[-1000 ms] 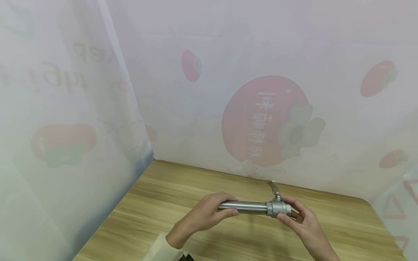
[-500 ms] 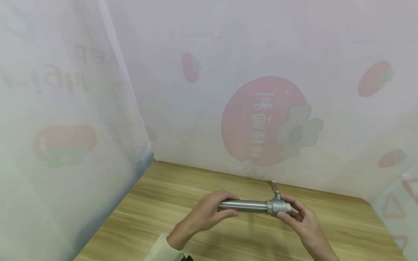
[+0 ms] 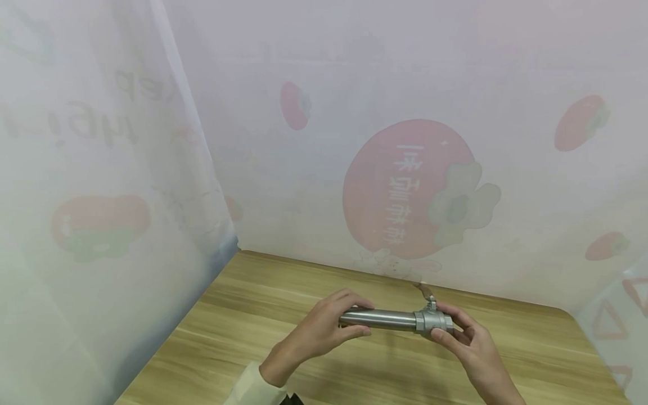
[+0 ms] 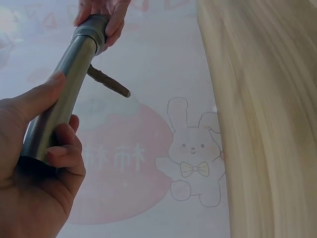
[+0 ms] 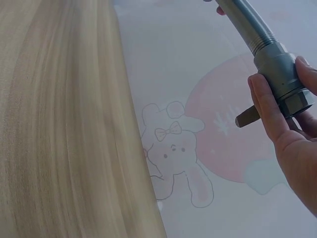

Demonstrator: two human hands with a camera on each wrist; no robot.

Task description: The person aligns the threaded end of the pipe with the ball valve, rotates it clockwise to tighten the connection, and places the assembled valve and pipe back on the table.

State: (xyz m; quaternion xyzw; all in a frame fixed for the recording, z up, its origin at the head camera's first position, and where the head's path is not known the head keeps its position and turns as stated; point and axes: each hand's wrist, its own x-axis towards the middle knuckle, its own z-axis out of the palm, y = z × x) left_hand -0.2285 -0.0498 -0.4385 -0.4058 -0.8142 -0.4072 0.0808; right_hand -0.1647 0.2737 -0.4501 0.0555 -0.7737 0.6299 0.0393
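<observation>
A steel pipe (image 3: 387, 319) runs sideways over the table in the head view, its right end in a silvery ball valve (image 3: 430, 322). Screw threads (image 5: 262, 43) show where pipe meets valve in the right wrist view. The valve's brownish lever handle (image 3: 424, 290) points away toward the back. My left hand (image 3: 324, 323) grips the pipe's left end, thumb along the near side and fingers over the far side. With thumb and fingers my right hand (image 3: 468, 343) holds the valve body from the right. In the left wrist view the pipe's open end (image 4: 37, 166) lies in my left palm.
The wood-grain table (image 3: 243, 315) reaches back to a pale curtain (image 3: 314, 185) printed with red fruit. Another curtain panel (image 3: 101, 169) hangs along the left side. A cream sleeve (image 3: 255, 385) covers my left forearm.
Both hands keep their hold on the pipe and valve. The left hand's fingers have lifted and shifted slightly over the pipe; the pipe and valve have barely moved.
</observation>
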